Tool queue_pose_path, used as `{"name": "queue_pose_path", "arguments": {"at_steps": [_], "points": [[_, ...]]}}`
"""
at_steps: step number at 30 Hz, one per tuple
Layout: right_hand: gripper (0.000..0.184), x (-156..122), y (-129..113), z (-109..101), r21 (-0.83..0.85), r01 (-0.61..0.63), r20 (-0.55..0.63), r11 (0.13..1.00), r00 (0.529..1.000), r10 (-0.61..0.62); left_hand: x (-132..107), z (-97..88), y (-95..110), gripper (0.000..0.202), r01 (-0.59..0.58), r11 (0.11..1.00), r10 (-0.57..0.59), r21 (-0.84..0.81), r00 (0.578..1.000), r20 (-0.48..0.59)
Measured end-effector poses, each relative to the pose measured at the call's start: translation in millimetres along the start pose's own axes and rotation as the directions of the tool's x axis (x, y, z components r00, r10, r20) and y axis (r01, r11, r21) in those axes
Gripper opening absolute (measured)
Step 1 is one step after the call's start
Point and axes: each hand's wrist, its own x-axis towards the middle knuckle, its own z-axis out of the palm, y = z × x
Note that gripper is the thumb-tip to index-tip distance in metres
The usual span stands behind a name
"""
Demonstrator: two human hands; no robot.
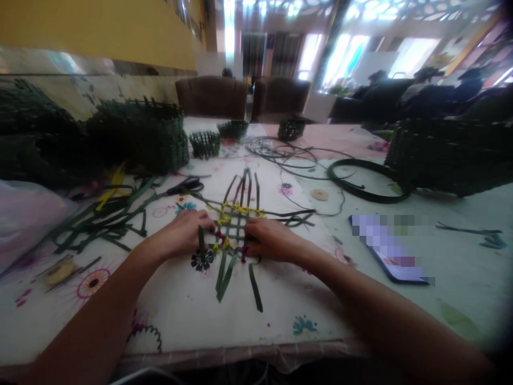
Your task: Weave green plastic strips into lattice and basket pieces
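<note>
A flat lattice of dark green strips (pixel 236 222), laced with yellow and red cord, lies on the flowered tablecloth (pixel 188 299) in front of me. My left hand (pixel 186 232) rests on its left edge, fingers curled and pinching an upright green strip. My right hand (pixel 270 240) presses on the lattice's right edge with fingers closed on the strips. Loose strip ends fan out toward me and away from me.
Black scissors (pixel 186 186) lie just beyond the left hand beside a pile of loose green strips (pixel 108 216). Woven green baskets (pixel 140 133) stand at the left and right (pixel 449 155). A phone (pixel 390 248) lies right of my forearm. Coiled cord (pixel 360 182), small baskets and chairs are farther back.
</note>
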Motion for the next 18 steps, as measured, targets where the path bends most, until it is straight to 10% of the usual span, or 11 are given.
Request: {"name": "queue_pose_path", "arguments": {"at_steps": [18], "points": [[0.015,-0.6,1.4,1.0,-0.039,0.026,-0.019,0.999,0.999,-0.027,1.1,10.1,-6.0,0.06,0.011,1.0,-0.011,-0.017,0.999,-0.044]]}}
